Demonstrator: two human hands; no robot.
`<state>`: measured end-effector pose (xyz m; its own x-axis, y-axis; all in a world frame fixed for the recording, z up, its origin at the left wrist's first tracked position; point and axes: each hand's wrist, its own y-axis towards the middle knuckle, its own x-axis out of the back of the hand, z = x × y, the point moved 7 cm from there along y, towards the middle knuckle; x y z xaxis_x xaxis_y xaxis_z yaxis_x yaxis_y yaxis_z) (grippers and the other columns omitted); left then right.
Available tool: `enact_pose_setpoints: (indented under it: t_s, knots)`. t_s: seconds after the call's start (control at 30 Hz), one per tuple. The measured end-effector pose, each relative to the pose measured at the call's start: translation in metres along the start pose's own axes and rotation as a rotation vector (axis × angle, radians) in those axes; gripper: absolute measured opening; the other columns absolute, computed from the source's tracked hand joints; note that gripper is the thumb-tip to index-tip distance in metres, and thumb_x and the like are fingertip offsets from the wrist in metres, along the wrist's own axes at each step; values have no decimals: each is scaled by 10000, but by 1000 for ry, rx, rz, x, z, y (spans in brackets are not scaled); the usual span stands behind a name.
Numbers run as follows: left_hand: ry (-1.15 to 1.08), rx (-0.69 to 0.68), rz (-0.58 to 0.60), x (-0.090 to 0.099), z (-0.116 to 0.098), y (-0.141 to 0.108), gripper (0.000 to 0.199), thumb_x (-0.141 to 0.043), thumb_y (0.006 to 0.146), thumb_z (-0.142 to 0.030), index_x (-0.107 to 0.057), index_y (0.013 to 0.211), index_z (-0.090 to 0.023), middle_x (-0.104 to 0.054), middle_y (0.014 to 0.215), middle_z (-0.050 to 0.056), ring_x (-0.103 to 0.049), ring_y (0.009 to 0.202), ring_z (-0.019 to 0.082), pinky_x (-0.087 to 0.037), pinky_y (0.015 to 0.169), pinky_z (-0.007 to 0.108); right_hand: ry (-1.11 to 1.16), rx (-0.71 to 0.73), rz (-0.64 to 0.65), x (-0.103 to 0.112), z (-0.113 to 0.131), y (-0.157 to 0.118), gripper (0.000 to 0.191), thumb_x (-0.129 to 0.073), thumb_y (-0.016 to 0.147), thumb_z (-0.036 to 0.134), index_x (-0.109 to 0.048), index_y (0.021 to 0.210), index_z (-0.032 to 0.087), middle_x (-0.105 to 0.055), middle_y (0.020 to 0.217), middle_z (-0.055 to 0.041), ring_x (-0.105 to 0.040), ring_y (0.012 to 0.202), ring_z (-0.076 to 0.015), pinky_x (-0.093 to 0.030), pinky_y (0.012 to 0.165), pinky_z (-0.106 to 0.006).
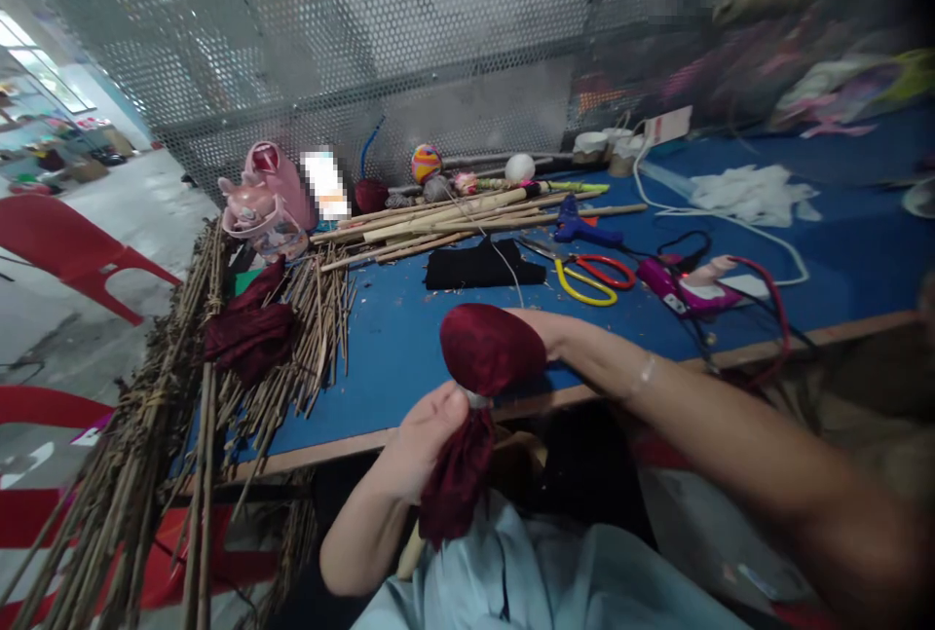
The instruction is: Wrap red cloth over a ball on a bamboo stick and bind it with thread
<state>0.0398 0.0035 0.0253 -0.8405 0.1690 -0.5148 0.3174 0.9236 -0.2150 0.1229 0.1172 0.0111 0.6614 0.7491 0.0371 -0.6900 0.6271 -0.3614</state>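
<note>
A rounded bundle of dark red cloth [491, 350] hangs over the table's front edge, wrapped smooth at the top. Grey-white string [478, 400] binds its neck, and loose cloth trails below. My left hand [430, 430] is closed round that neck, thumb on the string. Behind the bundle's right side is my right hand [539, 326], with its fingers hidden. A thin string [504, 260] runs from near that hand up toward a grey yarn ball [438, 189] at the back.
Scissors [595, 277], black cloth [478, 265], a blue glue gun [580, 223] and a purple device [683, 289] with cables lie on the blue table [394, 328]. Bundled sticks [182, 367] and more dark red cloth [252, 328] are at left. Perforated metal [438, 46] stands behind.
</note>
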Motion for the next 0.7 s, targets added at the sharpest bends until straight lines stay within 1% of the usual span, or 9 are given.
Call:
enact_pose_setpoints:
  t_s: [0.1,0.17,0.27,0.37,0.43,0.53,0.57,0.63,0.7]
  knots:
    - [189,39,181,-24,17,2,335,-550,786,-455,-616,902,-149,-554,737,18,-474,650,112,-375,693,246,-278,-151,253,-11,29,8,296,-673,584,366,-493,487,153,-398,391,69,-312,371,-56,-245,399,-213]
    - [343,34,151,-23,24,7,332,-542,784,-465,-611,815,-142,-540,717,11,-462,665,118,-364,684,244,-580,-120,307,-23,60,2,309,-656,635,318,-481,446,149,-336,359,83,-242,357,-42,-200,400,-217]
    - [397,-36,-83,2,14,11,326,-538,782,-469,-589,776,-146,-535,704,7,-463,680,130,-363,669,239,-1132,194,164,-48,112,-26,300,-595,710,279,-510,452,151,-375,375,59,-279,380,-56,-197,434,-231]
    - [295,-128,-214,28,-10,6,308,-511,807,-451,-585,849,-156,-559,760,11,-482,720,132,-374,700,232,-1319,415,-212,-55,134,-65,324,-543,762,322,-531,481,161,-455,433,14,-354,430,-90,-184,468,-249]
    - [244,-143,-257,41,-21,1,302,-521,805,-447,-577,841,-153,-542,723,-8,-460,664,109,-370,660,215,-1200,458,-361,-49,124,-82,370,-538,778,339,-466,460,166,-425,431,22,-334,430,-89,-187,474,-253]
    - [174,-122,-340,57,-23,-4,322,-548,785,-460,-569,810,-140,-509,653,-30,-411,577,80,-335,565,193,-717,595,-508,-35,103,-95,428,-529,807,340,-345,459,172,-453,521,7,-373,499,-97,-269,508,-249]
    - [148,-112,-360,61,-22,-4,333,-558,775,-467,-571,810,-136,-512,643,-29,-412,565,77,-327,549,192,-511,656,-492,-34,96,-97,436,-525,813,353,-326,469,176,-486,576,-9,-396,530,-102,-300,524,-250]
    - [90,-86,-389,64,-17,-3,358,-583,750,-482,-585,825,-132,-538,646,-21,-438,564,79,-333,541,192,-124,732,-342,-38,86,-97,437,-502,827,407,-330,493,183,-513,626,-26,-404,530,-108,-323,505,-256]
    - [35,-61,-406,66,-14,-3,372,-612,725,-484,-601,841,-131,-565,659,-12,-471,575,84,-351,548,194,139,738,-190,-45,82,-96,435,-472,834,453,-354,506,192,-447,543,-5,-342,459,-102,-274,436,-257]
